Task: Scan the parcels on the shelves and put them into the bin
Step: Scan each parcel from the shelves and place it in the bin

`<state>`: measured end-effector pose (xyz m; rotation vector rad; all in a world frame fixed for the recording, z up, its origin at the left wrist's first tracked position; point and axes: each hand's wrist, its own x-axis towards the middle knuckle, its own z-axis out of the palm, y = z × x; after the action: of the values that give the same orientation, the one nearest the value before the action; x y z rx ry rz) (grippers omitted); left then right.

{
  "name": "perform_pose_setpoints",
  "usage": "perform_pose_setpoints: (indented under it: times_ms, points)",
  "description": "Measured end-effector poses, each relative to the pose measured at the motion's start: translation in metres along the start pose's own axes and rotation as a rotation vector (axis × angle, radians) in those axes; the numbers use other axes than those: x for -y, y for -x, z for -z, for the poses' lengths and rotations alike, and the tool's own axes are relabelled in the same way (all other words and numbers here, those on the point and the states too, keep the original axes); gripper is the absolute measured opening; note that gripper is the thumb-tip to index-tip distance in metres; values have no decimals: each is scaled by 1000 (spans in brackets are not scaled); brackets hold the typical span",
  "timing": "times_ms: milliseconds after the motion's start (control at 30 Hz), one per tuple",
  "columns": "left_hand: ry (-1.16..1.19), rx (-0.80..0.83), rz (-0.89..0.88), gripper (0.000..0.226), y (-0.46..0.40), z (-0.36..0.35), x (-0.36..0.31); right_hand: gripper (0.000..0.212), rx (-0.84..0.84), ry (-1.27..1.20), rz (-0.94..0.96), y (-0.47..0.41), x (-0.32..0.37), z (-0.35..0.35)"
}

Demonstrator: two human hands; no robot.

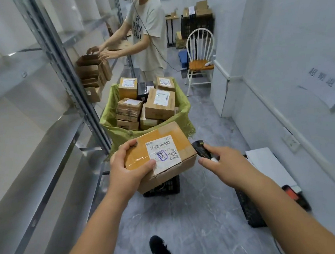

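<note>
The left hand (125, 167) is clamping the parcel (161, 157) label-up, its long axis running nine to three, while the right hand (224, 160), closed around the scanner (200, 149), is sitting just at three o'clock, the bin (183, 109) waiting at twelve.

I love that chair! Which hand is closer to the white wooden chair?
Right. The right hand, holding a black scanner, is on the white wooden chair's side; the left hand is farther left.

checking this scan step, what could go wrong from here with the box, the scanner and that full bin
The left hand alone holds the parcel from one end, so it might tip and drop. The scanner in the right hand sits beside the label, so the scan may miss. The bin is heaped, so another box could slide off.
</note>
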<state>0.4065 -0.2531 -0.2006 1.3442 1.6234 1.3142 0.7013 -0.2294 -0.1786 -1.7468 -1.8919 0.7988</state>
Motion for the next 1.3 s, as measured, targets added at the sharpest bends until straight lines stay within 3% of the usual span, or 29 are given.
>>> perform_pose_setpoints:
  times_ms: [100, 333, 567, 867, 1067, 1300]
  points:
    - [45, -27, 37, 81, -42, -9, 18, 65, 17, 41, -21, -51, 1, -7]
    - [68, -33, 100, 80, -172, -4, 46, 71, 60, 60, -37, -180, 29, -30]
    - [55, -71, 166, 73, -280, 7, 50, 67, 66, 13, -45, -286, 56, -49]
    - [-15, -357, 316, 67, -370, 0, 56, 65, 131, -23, 42, -413, 85, -56]
    - [-52, -424, 353, 51, -421, -41, 53, 53, 226, -61, 142, -486, 84, -60]
    - [-59, -519, 483, 52, -449, -74, 56, 66, 323, -75, 184, -552, 76, -53]
